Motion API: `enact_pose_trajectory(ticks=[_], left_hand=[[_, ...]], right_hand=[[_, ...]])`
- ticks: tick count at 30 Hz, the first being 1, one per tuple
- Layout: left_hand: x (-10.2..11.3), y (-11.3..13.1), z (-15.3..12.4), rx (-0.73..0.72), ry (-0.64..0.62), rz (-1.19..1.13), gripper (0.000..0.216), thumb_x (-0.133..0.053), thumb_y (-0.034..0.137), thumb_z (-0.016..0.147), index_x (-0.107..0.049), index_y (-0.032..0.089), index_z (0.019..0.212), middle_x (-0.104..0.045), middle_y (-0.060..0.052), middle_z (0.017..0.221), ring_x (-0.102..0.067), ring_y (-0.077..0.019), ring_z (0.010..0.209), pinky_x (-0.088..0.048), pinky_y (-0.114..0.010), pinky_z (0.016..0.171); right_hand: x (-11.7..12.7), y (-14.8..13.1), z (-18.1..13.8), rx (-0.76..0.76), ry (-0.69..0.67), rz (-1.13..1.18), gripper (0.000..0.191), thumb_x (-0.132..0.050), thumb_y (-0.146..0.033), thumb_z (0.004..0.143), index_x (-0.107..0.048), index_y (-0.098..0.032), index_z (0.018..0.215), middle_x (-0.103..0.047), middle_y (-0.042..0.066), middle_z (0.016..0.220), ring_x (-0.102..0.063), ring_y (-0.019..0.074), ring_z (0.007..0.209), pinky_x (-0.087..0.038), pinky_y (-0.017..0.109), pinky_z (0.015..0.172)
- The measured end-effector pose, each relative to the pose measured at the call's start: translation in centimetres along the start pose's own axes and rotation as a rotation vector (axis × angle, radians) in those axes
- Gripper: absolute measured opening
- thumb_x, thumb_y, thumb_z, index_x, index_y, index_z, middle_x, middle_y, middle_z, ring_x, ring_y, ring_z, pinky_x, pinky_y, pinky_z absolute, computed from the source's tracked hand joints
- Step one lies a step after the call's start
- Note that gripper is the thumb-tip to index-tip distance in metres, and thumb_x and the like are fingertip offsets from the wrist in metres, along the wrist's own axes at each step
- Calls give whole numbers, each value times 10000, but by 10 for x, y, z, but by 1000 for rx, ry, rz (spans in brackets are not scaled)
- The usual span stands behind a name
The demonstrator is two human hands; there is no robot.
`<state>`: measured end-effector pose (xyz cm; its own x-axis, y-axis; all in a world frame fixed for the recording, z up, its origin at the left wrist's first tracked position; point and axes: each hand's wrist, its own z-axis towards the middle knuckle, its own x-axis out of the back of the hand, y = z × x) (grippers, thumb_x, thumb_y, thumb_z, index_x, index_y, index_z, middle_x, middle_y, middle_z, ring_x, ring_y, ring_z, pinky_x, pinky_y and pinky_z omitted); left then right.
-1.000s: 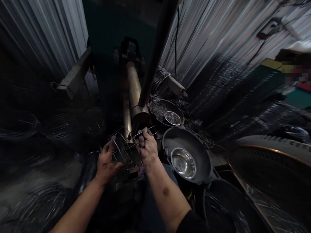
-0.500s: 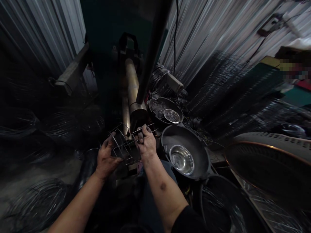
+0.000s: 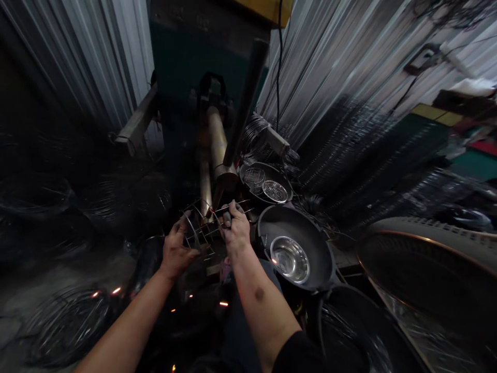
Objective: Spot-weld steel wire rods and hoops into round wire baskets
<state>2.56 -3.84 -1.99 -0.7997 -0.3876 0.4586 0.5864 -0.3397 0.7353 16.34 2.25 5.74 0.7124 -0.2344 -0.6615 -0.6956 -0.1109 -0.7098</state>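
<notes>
A small wire frame [image 3: 191, 228] of curved and straight rods sits between my hands, against the ends of two brass-coloured metal arms, the thick upper one [image 3: 218, 137] and the thinner lower one [image 3: 205, 186]. My left hand [image 3: 176, 251] grips the frame's left side, thumb below and fingers above. On the other side, my right hand [image 3: 236, 228] pinches a thin straight rod that crosses the frame near the arm tips. A small orange glow shows where the rod meets the arms. Bright sparks [image 3: 223, 304] are scattered below my hands and over the floor.
Right of my hand stands a dark pan [image 3: 318, 243] holding a shiny metal bowl [image 3: 298, 261]. Behind it, another pan [image 3: 285, 176] holds small wire pieces. A large round fan-like guard [image 3: 419, 243] is at right. Coiled wire [image 3: 66, 321] lies on the left floor.
Sparks have appeared around the arm tips, below my hands and over the floor. The dark lever-like bar appears lower as the view shifts slightly. Both hands keep their hold on the wire frame.
</notes>
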Motion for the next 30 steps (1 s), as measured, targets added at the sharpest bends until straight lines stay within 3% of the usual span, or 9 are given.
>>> enact_pose_trajectory(ticks=[3, 8, 14, 23, 30], left_hand=[[1, 3, -9, 51, -1, -58, 890, -739, 416, 674, -325, 223, 1438, -514, -126, 1308, -543, -301, 1168, -476, -457, 961], [5, 7, -17, 99, 26, -89, 935, -764, 451, 656, -319, 214, 1443, -543, -127, 1264, -571, -304, 1116, -498, -466, 937], [2, 6, -14, 67, 25, -76, 941, -773, 473, 645, -322, 246, 1440, -510, -125, 1313, -548, -316, 1149, -467, -498, 970], [0, 1, -6, 67, 60, -32, 959, -746, 532, 654, -309, 212, 1446, -508, -157, 1327, -535, -309, 1183, -457, -487, 983], [2, 0, 1, 135, 38, -67, 946, -758, 540, 628, -357, 221, 1424, -521, -135, 1300, -536, -299, 1180, -449, -465, 991]], right_hand=[[-2, -1, -8, -30, -27, -41, 384, -728, -388, 769, -424, -191, 643, -372, -131, 366, -287, 36, 296, -310, 158, 354], [11, -7, -21, -78, -83, -96, 291, -767, -309, 694, -518, -159, 697, -572, -47, 549, -485, 68, 432, -363, 167, 386], [20, -17, -29, -34, 0, -33, 344, -795, -274, 660, -464, -181, 688, -514, -85, 534, -405, 36, 387, -256, 131, 330], [6, -5, -22, -24, -95, -53, 438, -845, -346, 586, -456, -192, 715, -551, -86, 535, -404, 38, 344, -231, 134, 301], [5, -1, -11, -10, -93, -30, 389, -825, -309, 628, -463, -185, 699, -551, -89, 542, -360, 19, 332, -221, 136, 314]])
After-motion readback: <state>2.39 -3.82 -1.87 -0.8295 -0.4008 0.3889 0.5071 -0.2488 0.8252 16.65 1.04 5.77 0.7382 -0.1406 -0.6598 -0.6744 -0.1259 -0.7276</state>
